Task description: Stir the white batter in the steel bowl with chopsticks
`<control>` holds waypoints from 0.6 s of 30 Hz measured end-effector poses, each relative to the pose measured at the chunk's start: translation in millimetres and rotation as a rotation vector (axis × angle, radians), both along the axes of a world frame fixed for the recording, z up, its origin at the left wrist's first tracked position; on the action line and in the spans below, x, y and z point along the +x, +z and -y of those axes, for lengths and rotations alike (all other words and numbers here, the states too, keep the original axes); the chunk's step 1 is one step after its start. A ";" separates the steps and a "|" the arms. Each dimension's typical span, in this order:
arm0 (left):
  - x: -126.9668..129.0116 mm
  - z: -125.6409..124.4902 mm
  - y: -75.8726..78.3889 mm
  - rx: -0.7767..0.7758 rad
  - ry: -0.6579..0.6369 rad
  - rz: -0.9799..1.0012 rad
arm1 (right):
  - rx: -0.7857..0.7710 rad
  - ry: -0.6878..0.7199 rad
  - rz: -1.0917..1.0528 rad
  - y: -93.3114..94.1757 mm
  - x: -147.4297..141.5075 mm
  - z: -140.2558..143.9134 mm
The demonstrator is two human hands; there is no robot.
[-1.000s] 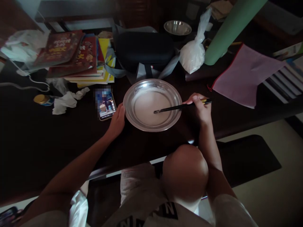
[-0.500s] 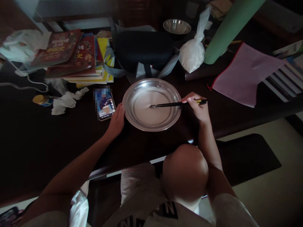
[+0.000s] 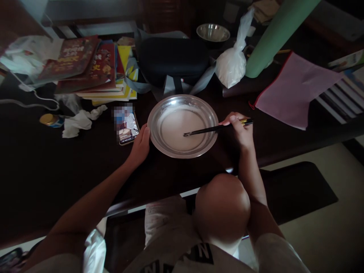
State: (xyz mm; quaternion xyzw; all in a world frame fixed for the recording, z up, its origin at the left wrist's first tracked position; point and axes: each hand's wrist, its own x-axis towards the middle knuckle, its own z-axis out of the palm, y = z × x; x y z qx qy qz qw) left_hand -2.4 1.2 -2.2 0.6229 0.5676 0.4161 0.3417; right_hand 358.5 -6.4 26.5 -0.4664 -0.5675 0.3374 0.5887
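Observation:
A wide metal bowl [image 3: 155, 132] stands on the dark table, and a pale, smooth liquid mixture [image 3: 176, 125] covers its bottom. My left hand [image 3: 140, 144] grips the bowl's left rim, thumb on top, with the fingers partly hidden behind the side. On the other side, my right hand [image 3: 240, 131] is closed around a pair of black chopsticks [image 3: 207, 130] with gold-marked ends. Their tips dip into the mixture near the middle of the bowl. Just left of my left hand lies a phone [image 3: 127, 127] with a lit screen.
Behind the bowl sits a black case [image 3: 173, 57]. Stacked books [image 3: 82, 72], crumpled tissue [image 3: 75, 123] and a small jar [image 3: 51, 120] are at left. A tied bag of white powder [image 3: 231, 66], a green cylinder [image 3: 273, 41] and a pink pouch [image 3: 295, 91] are at right.
My right hand has shifted slightly right, and the chopstick tips have moved a little right and toward me in the mixture. The phone's picture has changed. My left hand stays on the rim.

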 end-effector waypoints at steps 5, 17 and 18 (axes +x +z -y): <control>-0.3 -0.3 -1.0 -0.001 0.012 0.009 | 0.011 0.032 0.051 0.0 0.1 -0.1; 1.5 -0.3 0.4 -0.005 0.005 0.036 | 0.001 -0.038 0.012 -1.0 0.1 0.6; 2.2 0.0 1.5 -0.011 0.003 0.033 | -0.006 -0.042 0.000 -0.9 0.0 0.6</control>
